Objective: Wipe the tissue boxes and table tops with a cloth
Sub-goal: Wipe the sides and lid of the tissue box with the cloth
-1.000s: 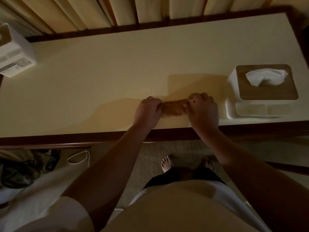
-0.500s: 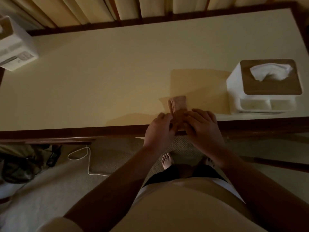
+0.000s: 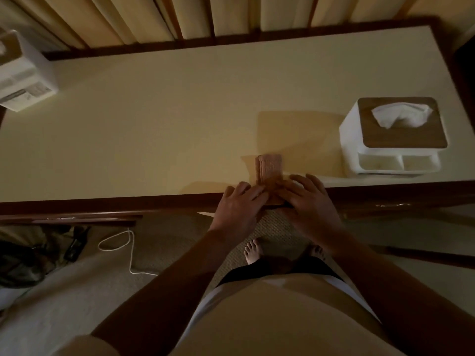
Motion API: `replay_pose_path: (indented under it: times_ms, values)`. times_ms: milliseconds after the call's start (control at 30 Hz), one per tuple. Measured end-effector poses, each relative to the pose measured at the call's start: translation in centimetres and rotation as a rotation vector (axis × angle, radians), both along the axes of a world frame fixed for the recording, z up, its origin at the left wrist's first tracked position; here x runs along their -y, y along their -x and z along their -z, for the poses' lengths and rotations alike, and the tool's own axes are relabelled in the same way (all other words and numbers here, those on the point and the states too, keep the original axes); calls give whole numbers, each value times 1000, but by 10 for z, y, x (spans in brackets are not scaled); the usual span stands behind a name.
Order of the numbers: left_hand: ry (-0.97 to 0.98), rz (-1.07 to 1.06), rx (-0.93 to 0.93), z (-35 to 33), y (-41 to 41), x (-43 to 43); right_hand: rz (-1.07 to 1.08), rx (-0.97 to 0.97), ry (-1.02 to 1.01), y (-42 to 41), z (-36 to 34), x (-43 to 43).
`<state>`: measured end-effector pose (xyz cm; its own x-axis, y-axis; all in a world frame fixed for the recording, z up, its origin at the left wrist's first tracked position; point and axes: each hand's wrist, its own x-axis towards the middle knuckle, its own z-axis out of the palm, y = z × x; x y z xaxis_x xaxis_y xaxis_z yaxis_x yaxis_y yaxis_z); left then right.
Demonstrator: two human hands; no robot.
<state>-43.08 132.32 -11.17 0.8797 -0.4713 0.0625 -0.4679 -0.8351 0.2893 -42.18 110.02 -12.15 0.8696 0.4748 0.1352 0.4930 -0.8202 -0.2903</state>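
Cloth point(image 3: 269, 167), a second ago stretched sideways between clenched fists, now lies folded narrow at the worktop's point(image 3: 180, 124) front edge, left hand point(image 3: 237, 204) and right hand point(image 3: 308, 201) pressing it flat-fingered, gripping nothing; wiping of the tissue box point(image 3: 395, 140) judged imminent.

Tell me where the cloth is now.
The cloth lies at the near edge of the table, right of centre in the head view, its near end under the left hand and right hand, left of the wood-topped tissue box.
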Motion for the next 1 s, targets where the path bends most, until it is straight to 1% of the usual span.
replay_pose_path:
  times_ms: [67, 133, 233, 300, 333, 400, 500, 633, 700, 800, 1000]
  values:
    - [10, 3, 36, -1, 0, 1, 12, -6, -44, -1, -2, -2]
    - [8, 0, 27, -1, 0, 2, 30, -19, -102, -3, -4, -2]
    - [91, -61, -77, -7, -4, 1, 83, -75, -179, -7, -13, -6]
    - [165, -123, -189, -16, -13, 3, 154, -159, -234, -10, -21, -12]
    - [200, -154, -217, -22, -18, 5, 206, -209, -273, -13, -24, -16]
    - [250, -207, -209, -30, -30, 9, 286, -269, -337, -20, -30, -23]
    - [312, -236, -200, -34, -47, 14, 366, -289, -382, -33, -33, -27]
    - [304, -311, -237, -26, -64, 15, 436, -313, -377, -50, -33, -31]
    - [316, -314, -239, -24, -69, 17, 463, -329, -362, -58, -31, -32]
    - [282, -325, -256, -20, -76, 20, 513, -367, -348, -63, -28, -37]
    - [240, -396, -344, -21, -85, 26, 518, -423, -276, -65, -26, -45]
